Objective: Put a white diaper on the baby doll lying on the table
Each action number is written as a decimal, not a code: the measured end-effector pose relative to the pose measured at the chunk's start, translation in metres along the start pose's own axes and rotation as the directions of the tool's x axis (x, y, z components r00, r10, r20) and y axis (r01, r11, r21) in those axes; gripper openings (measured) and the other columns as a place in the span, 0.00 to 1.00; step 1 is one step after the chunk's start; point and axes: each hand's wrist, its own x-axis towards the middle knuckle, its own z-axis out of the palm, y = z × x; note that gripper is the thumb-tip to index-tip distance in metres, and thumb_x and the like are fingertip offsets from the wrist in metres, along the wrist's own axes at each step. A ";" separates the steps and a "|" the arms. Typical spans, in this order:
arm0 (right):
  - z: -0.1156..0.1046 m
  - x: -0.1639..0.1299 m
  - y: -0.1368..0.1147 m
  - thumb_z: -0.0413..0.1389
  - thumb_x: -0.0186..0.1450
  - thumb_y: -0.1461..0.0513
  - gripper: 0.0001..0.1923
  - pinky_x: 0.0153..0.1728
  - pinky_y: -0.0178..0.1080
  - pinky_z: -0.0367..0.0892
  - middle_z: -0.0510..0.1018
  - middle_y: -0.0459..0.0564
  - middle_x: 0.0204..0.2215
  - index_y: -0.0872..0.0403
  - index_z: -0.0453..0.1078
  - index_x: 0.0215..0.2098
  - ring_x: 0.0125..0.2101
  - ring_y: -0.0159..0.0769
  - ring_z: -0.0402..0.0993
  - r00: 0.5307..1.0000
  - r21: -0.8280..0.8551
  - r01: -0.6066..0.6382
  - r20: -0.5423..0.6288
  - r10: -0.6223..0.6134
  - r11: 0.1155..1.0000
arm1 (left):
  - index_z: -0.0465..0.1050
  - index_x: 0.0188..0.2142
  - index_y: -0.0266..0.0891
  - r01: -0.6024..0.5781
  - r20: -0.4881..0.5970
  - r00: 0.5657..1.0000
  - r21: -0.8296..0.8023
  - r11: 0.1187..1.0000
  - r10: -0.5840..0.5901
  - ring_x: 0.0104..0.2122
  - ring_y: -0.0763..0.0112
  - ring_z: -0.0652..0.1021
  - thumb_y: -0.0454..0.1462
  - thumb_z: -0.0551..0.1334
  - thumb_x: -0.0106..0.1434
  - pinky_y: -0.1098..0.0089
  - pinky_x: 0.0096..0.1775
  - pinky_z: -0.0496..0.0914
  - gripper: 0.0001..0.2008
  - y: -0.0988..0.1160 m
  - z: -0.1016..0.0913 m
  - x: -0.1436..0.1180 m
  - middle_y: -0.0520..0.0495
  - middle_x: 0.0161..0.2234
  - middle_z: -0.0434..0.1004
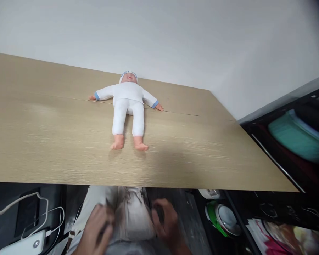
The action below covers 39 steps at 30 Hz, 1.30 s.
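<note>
A baby doll [128,102] in a white outfit with blue cuffs and a printed cap lies on its back on the wooden tabletop [55,148]. Its arms are spread wide and its bare feet point toward me. Below the near table edge, over my lap, are both hands, somewhat blurred. My left hand [97,226] is loosely curled, thumb apart from the fingers, with no object visible in it. On the other side of my lap, my right hand [166,221] is half curled with a gap between thumb and fingers. Neither hand touches the doll.
A white power bank [23,244] with plugged-in cables sits at lower left. At lower right are a green-and-white round container [223,217] and colourful papers or packets [289,237]. A teal folded item [299,136] lies on a dark shelf to the right. A pale wall stands behind the table.
</note>
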 end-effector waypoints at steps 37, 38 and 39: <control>0.054 -0.018 -0.132 0.64 0.77 0.50 0.19 0.54 0.43 0.81 0.89 0.51 0.54 0.46 0.74 0.61 0.53 0.45 0.87 0.976 0.323 -0.033 0.214 -0.039 0.946 | 0.74 0.55 0.43 -0.079 -0.255 0.962 -0.597 0.798 -0.096 0.53 0.53 0.81 0.62 0.74 0.67 0.61 0.56 0.74 0.31 0.064 0.014 -0.027 0.43 0.52 0.82; 0.053 -0.020 -0.127 0.64 0.77 0.49 0.19 0.52 0.42 0.82 0.89 0.51 0.53 0.47 0.74 0.60 0.52 0.45 0.87 0.976 0.296 -0.026 0.215 -0.040 0.955 | 0.74 0.55 0.44 -0.057 -0.230 0.967 -0.611 0.789 -0.109 0.53 0.53 0.81 0.62 0.74 0.67 0.61 0.55 0.74 0.32 0.061 0.015 -0.026 0.42 0.52 0.82; 0.050 -0.021 -0.124 0.63 0.77 0.49 0.18 0.50 0.42 0.81 0.89 0.51 0.51 0.47 0.74 0.59 0.50 0.44 0.87 0.978 0.261 -0.010 0.206 -0.045 0.965 | 0.73 0.55 0.44 -0.038 -0.207 0.971 -0.623 0.781 -0.117 0.52 0.53 0.82 0.62 0.74 0.67 0.61 0.54 0.74 0.32 0.058 0.017 -0.026 0.42 0.53 0.82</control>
